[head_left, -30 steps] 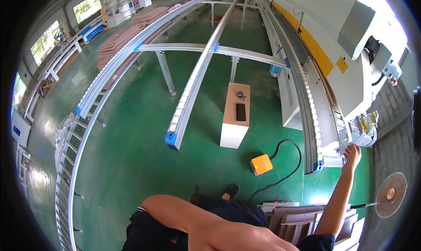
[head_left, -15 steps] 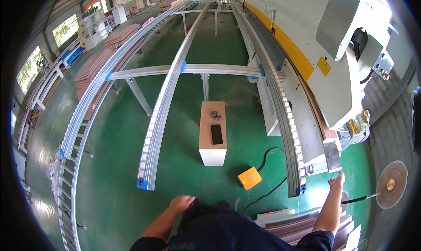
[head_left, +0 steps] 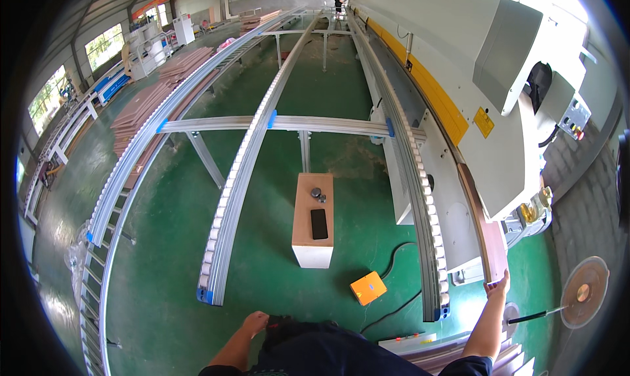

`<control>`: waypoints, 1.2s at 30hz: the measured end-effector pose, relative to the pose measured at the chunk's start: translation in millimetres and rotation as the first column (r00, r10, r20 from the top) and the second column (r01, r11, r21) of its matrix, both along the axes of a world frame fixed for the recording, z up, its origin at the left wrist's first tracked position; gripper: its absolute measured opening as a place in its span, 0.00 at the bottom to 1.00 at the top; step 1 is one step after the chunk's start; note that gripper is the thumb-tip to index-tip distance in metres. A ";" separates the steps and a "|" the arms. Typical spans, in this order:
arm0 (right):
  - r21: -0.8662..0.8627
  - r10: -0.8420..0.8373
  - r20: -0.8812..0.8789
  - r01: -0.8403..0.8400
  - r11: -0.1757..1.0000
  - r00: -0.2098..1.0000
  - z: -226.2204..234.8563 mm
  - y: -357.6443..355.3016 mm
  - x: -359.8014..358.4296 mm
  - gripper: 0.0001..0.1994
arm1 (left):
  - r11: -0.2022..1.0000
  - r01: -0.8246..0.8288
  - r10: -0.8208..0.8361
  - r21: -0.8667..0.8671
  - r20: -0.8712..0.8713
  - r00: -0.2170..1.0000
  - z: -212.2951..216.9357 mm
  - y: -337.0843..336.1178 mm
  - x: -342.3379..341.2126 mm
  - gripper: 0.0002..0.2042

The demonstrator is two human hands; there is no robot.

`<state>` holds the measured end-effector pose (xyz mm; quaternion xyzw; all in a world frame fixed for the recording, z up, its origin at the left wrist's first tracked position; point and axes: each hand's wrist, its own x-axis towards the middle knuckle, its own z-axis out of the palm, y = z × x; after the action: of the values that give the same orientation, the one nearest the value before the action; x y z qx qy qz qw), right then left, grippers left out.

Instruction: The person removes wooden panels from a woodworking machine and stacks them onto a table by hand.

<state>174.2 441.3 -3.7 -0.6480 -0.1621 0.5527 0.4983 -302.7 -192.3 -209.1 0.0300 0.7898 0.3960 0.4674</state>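
Note:
A long brown board (head_left: 484,228) sticks out toward me from the near end of the large white machine (head_left: 505,159). My right hand (head_left: 499,286) grips the board's near end, with its fingers at the board's edge. At my waist, my left hand (head_left: 255,322) is held closed in a loose curl, and nothing shows in it. A roller rail (head_left: 426,244) runs along the left of the board.
A second roller rail (head_left: 226,238) and a crossbar (head_left: 321,124) stand ahead. Between the rails is a box-like stand (head_left: 303,228) with a black phone (head_left: 319,223). An orange foot-pedal-like box (head_left: 368,288) with a cable lies on the floor. Boards (head_left: 459,356) are stacked at lower right.
The brown board now reaches further out of the machine toward me. My right hand has moved slightly down and now holds its end. The view has tilted up a little.

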 end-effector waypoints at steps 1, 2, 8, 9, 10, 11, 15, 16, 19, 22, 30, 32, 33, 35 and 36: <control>-0.053 0.009 0.048 -0.006 0.999 0.999 1.8 0.4 -2.5 0.32 | 1.000 -0.008 0.008 -0.002 -0.005 1.000 8.2 8.4 4.5 0.10; 0.026 0.026 0.066 -0.028 0.999 0.997 2.1 -5.5 -4.2 0.31 | 0.999 -0.024 0.025 0.040 -0.034 0.999 12.2 15.9 7.6 0.11; -0.044 -0.130 -0.136 0.125 0.991 0.982 -42.9 10.2 138.3 0.15 | 0.981 0.184 -0.181 0.052 -0.058 0.982 -17.1 45.4 3.3 0.12; 0.038 -0.095 -0.080 0.098 0.994 0.992 -40.0 4.4 144.2 0.12 | 0.987 0.157 -0.158 0.025 0.042 0.987 -26.1 38.5 1.9 0.12; 0.163 -0.069 -0.041 0.075 0.984 0.997 -11.9 -14.1 97.5 0.11 | 0.985 0.175 -0.175 -0.002 0.040 0.984 -47.3 7.3 -0.3 0.12; 0.095 -0.043 -0.047 0.047 0.994 0.998 18.9 -19.4 84.4 0.10 | 0.950 0.303 -0.310 -0.070 -0.120 0.943 -78.0 -21.5 -6.7 0.11; 0.050 -0.012 -0.107 0.017 0.999 0.994 67.6 -66.2 90.0 0.12 | 0.507 0.817 -0.837 -0.274 -0.383 0.391 -87.4 -16.7 -25.4 0.14; 0.047 -0.038 -0.106 0.043 0.998 0.994 69.1 -75.6 99.4 0.12 | 0.485 0.833 -0.846 -0.264 -0.383 0.371 -79.9 -1.9 -21.1 0.14; 0.018 -0.069 -0.120 0.072 0.997 0.990 75.9 -111.5 129.0 0.11 | 0.851 0.517 -0.520 -0.098 -0.015 0.854 -23.9 51.0 -3.4 0.13; 0.022 -0.092 -0.144 0.096 0.995 0.985 86.2 -141.6 152.8 0.10 | 0.969 0.247 -0.248 0.026 0.079 0.965 -10.7 73.2 -4.2 0.10; 0.242 -0.200 -0.081 0.214 0.946 0.976 121.0 -246.5 191.7 0.10 | 0.898 0.440 -0.439 -0.004 0.057 0.897 -7.7 121.0 -12.2 0.10; 0.330 -0.291 -0.115 0.313 0.891 0.950 141.1 -289.9 180.6 0.10 | 0.886 0.456 -0.462 0.083 0.081 0.883 8.2 145.0 -5.8 0.10; 0.331 -0.320 -0.115 0.340 0.880 0.940 154.0 -314.3 166.2 0.10 | 0.872 0.483 -0.489 0.084 0.081 0.868 10.7 153.4 -7.9 0.10; 0.436 -0.339 -0.061 0.331 0.837 0.939 182.8 -360.6 130.6 0.10 | 0.856 0.481 -0.507 0.187 0.125 0.853 11.1 178.5 -7.5 0.09; 0.430 -0.420 -0.071 0.407 0.806 0.905 189.2 -383.4 119.0 0.11 | 0.868 0.444 -0.486 0.225 0.192 0.853 16.2 191.4 -4.9 0.09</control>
<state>293.1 58.0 185.5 -0.5473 -0.1433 0.3715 0.7361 -307.6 -0.9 -192.9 0.2122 0.6586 0.3381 0.6379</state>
